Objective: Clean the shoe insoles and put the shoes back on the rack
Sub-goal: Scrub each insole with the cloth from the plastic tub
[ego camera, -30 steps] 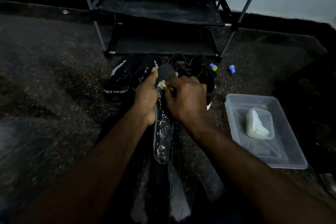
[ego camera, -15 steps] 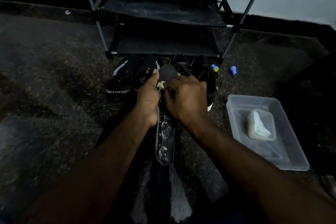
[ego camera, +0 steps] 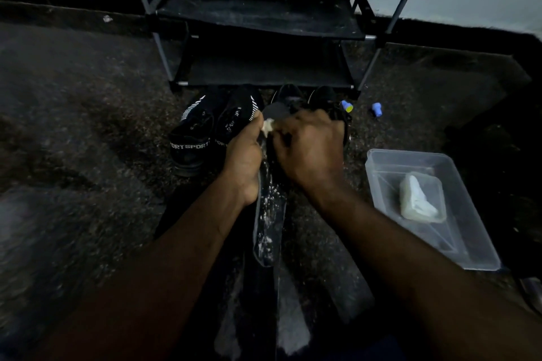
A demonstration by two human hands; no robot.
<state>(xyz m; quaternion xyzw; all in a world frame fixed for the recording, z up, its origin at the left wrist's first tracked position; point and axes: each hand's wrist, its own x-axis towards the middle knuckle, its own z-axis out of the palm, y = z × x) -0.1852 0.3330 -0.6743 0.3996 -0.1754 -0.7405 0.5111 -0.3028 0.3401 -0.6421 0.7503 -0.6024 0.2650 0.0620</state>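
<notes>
Both hands' fingers clamp the soapy insole, which hangs below them.

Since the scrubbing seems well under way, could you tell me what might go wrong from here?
1. White suds cover the insole, held by the left hand while the right hand scrubs; a slippery grip could drop it on the gritty floor.
2. Suds may drip onto the black sport shoes close by.
3. The clear tub sits by the right forearm; an elbow might knock it.
</notes>
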